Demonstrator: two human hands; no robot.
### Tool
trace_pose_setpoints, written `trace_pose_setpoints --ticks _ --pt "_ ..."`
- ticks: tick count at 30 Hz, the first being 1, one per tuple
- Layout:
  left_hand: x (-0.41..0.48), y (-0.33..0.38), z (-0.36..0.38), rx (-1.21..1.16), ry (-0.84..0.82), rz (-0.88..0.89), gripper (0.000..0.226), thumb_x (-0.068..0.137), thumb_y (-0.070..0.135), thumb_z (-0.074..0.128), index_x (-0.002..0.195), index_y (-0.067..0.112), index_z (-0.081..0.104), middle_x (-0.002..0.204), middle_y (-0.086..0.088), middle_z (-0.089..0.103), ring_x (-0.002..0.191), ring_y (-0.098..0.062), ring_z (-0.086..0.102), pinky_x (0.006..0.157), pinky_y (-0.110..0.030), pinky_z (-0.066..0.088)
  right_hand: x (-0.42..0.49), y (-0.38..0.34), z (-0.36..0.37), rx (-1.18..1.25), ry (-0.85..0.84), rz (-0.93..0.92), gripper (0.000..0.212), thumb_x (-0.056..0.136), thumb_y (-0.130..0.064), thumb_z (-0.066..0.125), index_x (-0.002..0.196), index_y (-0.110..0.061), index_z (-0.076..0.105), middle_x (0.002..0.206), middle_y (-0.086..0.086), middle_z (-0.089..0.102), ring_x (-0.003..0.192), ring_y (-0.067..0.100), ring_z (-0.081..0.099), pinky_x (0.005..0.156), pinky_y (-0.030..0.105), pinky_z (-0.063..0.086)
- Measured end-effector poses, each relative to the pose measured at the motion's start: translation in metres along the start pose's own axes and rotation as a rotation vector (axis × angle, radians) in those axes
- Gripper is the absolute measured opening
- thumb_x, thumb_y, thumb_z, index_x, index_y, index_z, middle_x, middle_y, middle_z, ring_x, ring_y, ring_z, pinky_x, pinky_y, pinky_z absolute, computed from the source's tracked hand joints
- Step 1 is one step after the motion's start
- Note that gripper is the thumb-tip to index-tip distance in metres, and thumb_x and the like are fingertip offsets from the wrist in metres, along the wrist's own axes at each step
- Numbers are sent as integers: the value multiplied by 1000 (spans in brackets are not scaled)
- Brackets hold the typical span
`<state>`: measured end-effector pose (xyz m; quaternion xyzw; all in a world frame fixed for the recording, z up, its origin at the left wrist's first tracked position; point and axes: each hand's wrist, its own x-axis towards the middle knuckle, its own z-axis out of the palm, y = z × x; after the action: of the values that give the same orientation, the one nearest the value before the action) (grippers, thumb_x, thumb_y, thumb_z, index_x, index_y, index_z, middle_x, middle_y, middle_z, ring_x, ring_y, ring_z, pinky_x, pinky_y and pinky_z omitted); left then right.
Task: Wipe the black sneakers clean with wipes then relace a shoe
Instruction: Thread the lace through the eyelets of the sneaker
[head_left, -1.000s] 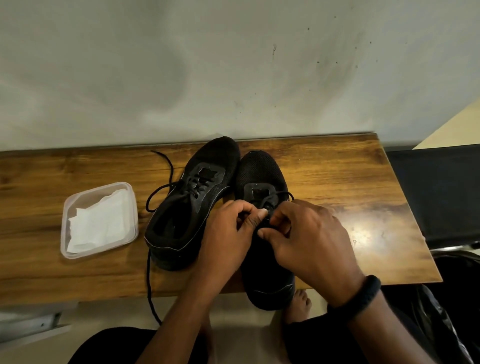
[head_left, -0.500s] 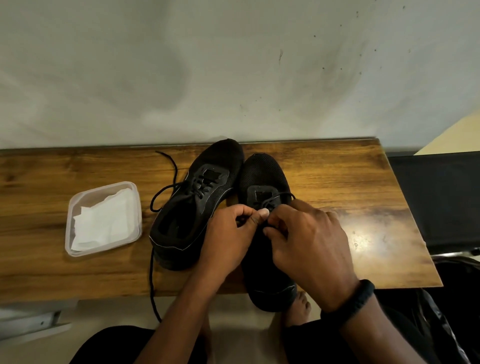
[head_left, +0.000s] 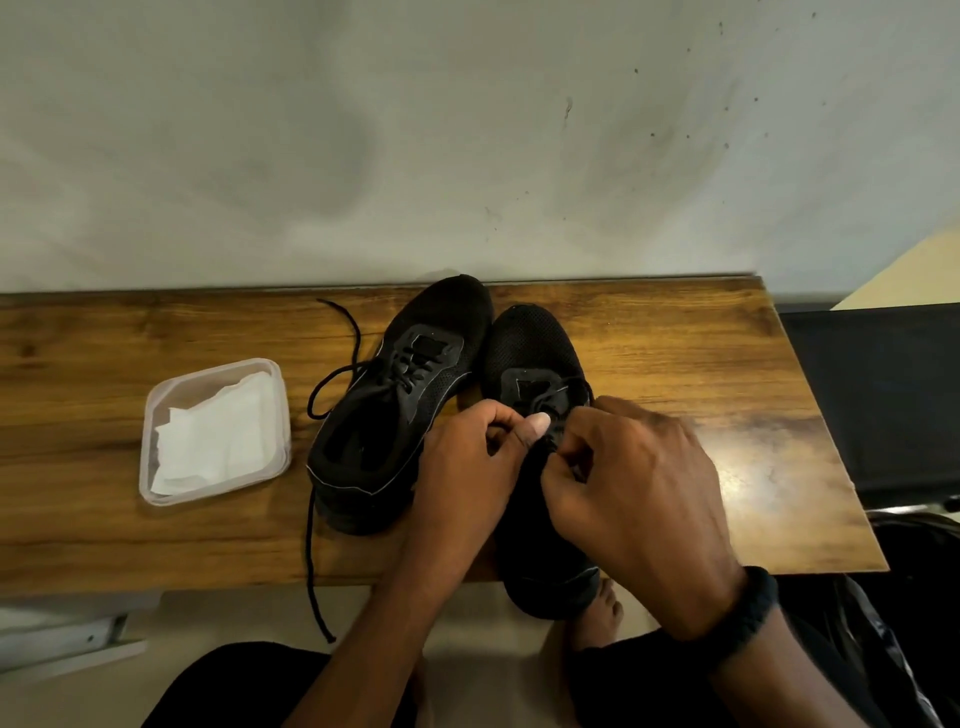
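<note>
We see the right sneaker (head_left: 530, 343) lying on the wooden tabletop (head_left: 675, 353) with its toe toward the wall (head_left: 363, 130) and its heel hanging past the near edge. Over its tongue, both of the person's hands meet on its lace (head_left: 563, 387). The left hand (head_left: 467, 467) has its thumb pressed against a curled forefinger, pinching the lace. The right hand (head_left: 639, 478) has its fingers (head_left: 566, 457) curled in tight on the same lace, though the exact pinch is hidden from us. A black wristband (head_left: 748, 613) sits on the right wrist.

Touching the right sneaker on its left is the left sneaker (head_left: 415, 374), angled so the toes meet. Its loose lace (head_left: 310, 561) trails off the near edge and dangles. Well left of the right sneaker, beyond its partner, stands a clear plastic container (head_left: 156, 415) holding white wipes (head_left: 218, 441). Below the right sneaker's heel we make out a bare foot (head_left: 602, 608) on the floor.
</note>
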<state>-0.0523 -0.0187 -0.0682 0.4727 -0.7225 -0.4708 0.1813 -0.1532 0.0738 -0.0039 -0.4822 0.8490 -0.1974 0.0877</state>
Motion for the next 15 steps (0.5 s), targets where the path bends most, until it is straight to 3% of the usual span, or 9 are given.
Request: trace_pose_setpoints --ticks 4,8,15 --pt "0 2 -2 66 30 5 33 90 57 64 91 25 71 77 11 69 74 -2 67 69 -27 59 -5 1 -9 130 -236 94 15 82 -27 66 69 -24 61 68 -8 62 64 8 59 59 31 55" --pt "-3 3 -4 117 79 35 30 89 57 67 85 27 68 67 12 64 66 -2 64 61 -22 55 -5 6 -16 259 -467 160 15 82 -21 69 68 -25 66 67 -6 68 65 5 64 59 25 55" --pt "-2 4 -1 150 107 49 31 89 55 67 86 24 69 65 13 61 64 -2 61 61 -18 49 -5 7 -24 217 -643 34 15 80 -17 70 65 -17 67 69 -2 70 64 6 64 61 28 53"
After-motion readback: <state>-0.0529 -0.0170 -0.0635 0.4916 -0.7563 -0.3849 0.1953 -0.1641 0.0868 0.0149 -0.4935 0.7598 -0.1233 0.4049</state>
